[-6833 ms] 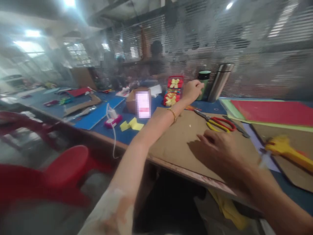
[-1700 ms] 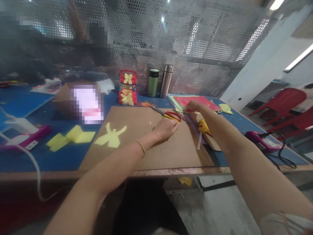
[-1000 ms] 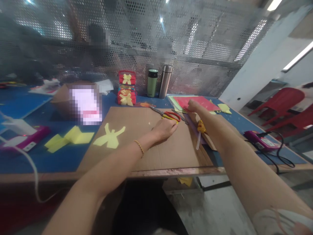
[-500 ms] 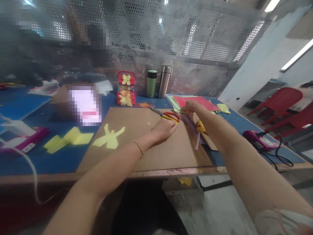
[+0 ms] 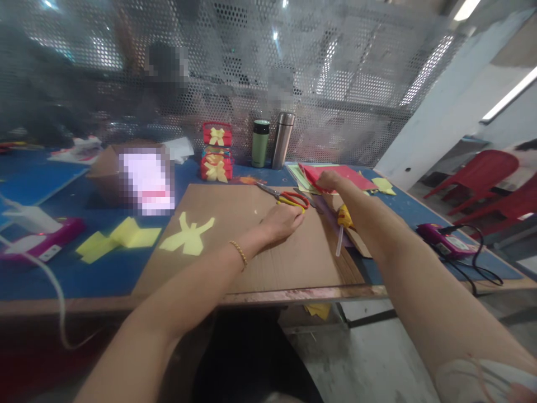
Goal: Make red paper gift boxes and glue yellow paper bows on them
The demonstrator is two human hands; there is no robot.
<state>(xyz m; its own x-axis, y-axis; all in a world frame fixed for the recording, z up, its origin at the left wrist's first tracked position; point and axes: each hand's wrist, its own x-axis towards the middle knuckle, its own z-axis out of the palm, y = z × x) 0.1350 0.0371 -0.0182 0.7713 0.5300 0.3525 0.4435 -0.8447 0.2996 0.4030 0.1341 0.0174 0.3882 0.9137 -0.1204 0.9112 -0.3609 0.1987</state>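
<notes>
My right hand (image 5: pixel 330 180) reaches to the back right and pinches the near-left edge of a red paper sheet (image 5: pixel 354 174), which bends up at that corner. Pale green and yellow sheets (image 5: pixel 296 174) lie beneath it. On a brown cardboard sheet (image 5: pixel 247 268) rests my left hand (image 5: pixel 283 222), its fingers curled; whatever may be inside them is hidden. Scissors with red and yellow handles (image 5: pixel 293 200) lie just beyond these fingers, the lower loop partly covered. A yellow bow-shaped paper cutout (image 5: pixel 188 235) lies at the cardboard's left. Below my right forearm is a yellow-handled tool with a clear stick (image 5: pixel 343 221), perhaps a glue gun.
Folded yellow paper (image 5: pixel 132 232) and a purple power strip (image 5: pixel 54 238) lie at left, near a brown box (image 5: pixel 104 173). Red bow-decorated boxes (image 5: pixel 216 159), a green flask (image 5: pixel 260 143) and a steel flask (image 5: pixel 283 140) stand behind. Another purple power strip (image 5: pixel 447 243) with cables sits right.
My right hand has taken hold of the red sheet and raised its near-left corner, moving slightly. My left hand has stayed in place.
</notes>
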